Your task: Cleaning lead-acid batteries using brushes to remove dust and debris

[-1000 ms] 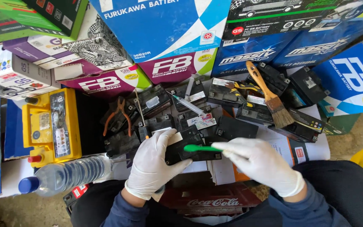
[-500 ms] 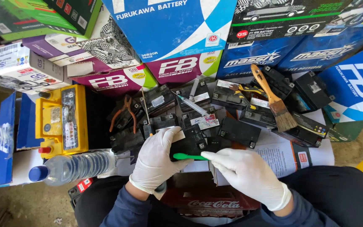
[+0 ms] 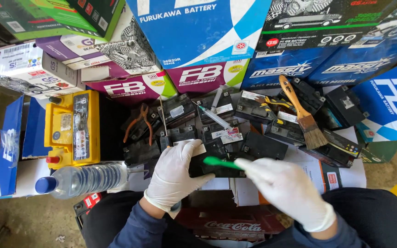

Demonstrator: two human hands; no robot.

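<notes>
Gloved and spread flat, the left hand [image 3: 176, 174] is pressed over a small black battery [image 3: 217, 161] at lower centre of the frame, fingers open across its near edge. Just to the right, a slim green tool [image 3: 222, 162] is pinched in the closed right hand [image 3: 286, 189], its tip laid on the battery's top. Best results are judged to be had with the casing pinned firmly and the tool worked in short, light strokes. Further batteries are crowded behind, a paintbrush [image 3: 302, 115] resting upper right.
</notes>
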